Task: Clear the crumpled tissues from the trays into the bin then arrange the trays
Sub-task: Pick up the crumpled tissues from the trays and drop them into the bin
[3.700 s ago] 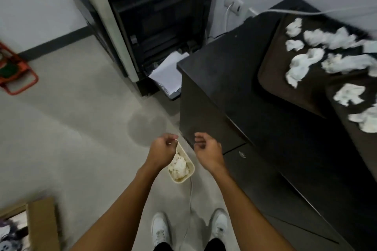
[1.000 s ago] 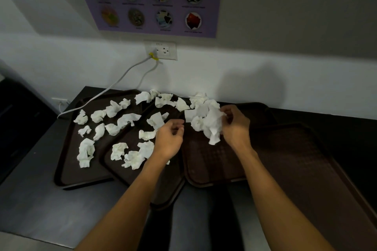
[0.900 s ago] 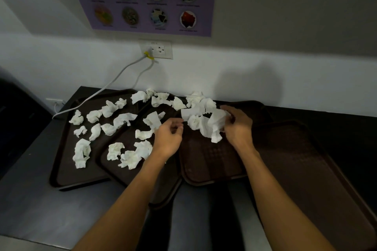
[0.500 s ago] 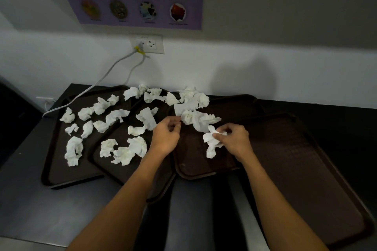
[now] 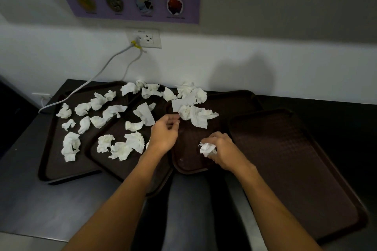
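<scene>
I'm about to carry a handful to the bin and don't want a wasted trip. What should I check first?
1. Right hand grips a crumpled tissue: ok.
2. Left hand free to take more: ok, nothing visible in it.
3. Tissue pile within the left hand's reach: ok, just past its fingertips.
4. Right tray cleared: ok.
5. Left tray, second tray and third tray cleared: not ok, tissues lie on all three.
6. Bin ready to drop into: cannot tell, not in view.
</scene>
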Action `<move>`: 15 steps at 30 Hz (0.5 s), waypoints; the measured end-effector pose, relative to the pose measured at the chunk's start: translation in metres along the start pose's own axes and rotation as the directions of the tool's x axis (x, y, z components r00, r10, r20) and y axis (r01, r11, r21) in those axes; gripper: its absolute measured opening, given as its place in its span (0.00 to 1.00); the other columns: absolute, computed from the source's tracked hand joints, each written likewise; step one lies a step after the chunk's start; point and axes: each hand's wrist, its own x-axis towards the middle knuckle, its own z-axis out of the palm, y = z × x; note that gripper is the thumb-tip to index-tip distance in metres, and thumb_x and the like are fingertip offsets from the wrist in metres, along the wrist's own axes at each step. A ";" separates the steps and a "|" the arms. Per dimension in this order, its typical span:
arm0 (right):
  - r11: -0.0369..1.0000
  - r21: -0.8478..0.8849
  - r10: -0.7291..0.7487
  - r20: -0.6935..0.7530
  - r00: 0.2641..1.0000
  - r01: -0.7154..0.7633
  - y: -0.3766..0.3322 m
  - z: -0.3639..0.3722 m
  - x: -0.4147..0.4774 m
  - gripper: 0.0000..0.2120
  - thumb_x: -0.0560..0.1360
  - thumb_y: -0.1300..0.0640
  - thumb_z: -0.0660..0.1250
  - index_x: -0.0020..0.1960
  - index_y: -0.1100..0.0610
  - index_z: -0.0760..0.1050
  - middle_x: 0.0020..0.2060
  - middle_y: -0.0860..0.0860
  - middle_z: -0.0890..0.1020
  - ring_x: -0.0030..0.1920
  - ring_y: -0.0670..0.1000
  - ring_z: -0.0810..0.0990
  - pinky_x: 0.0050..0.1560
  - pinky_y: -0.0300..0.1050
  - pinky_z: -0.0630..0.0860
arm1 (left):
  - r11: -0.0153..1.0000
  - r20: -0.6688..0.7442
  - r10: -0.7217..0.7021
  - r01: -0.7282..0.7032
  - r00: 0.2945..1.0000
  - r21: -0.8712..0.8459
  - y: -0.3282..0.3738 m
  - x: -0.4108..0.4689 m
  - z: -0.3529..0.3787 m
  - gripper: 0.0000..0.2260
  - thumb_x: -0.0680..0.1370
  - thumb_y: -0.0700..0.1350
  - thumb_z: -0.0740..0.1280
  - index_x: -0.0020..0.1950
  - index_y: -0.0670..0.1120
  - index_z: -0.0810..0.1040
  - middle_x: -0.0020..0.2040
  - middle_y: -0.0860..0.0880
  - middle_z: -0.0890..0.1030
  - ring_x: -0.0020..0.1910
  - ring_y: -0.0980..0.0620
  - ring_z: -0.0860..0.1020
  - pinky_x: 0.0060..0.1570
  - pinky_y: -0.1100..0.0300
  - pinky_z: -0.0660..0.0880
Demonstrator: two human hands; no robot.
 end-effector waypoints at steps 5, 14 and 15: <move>0.997 0.071 -0.001 -0.101 0.995 0.008 -0.002 0.002 0.000 0.17 0.74 0.63 0.74 0.62 0.54 0.83 0.56 0.51 0.78 0.55 0.52 0.77 0.56 0.45 0.77 | 1.000 0.009 0.011 -0.012 1.000 0.019 -0.001 0.002 0.004 0.09 0.81 0.41 0.67 0.59 0.53 0.81 0.52 0.55 0.83 0.52 0.59 0.81 0.45 0.73 0.73; 0.891 0.438 0.285 -0.338 0.897 -0.118 -0.004 -0.018 0.001 0.12 0.74 0.61 0.75 0.57 0.55 0.83 0.47 0.49 0.83 0.47 0.46 0.82 0.42 0.24 0.72 | 0.968 0.071 0.188 -0.197 0.980 0.156 0.015 0.028 0.034 0.10 0.79 0.39 0.68 0.59 0.48 0.83 0.50 0.55 0.84 0.52 0.61 0.81 0.50 0.77 0.73; 0.861 0.492 0.325 -0.334 0.885 -0.131 -0.005 -0.021 0.000 0.12 0.75 0.61 0.75 0.58 0.55 0.82 0.46 0.47 0.83 0.46 0.45 0.82 0.43 0.25 0.74 | 0.962 0.085 0.205 -0.217 0.975 0.167 0.019 0.032 0.040 0.10 0.79 0.38 0.68 0.59 0.48 0.83 0.51 0.54 0.84 0.52 0.60 0.81 0.52 0.75 0.74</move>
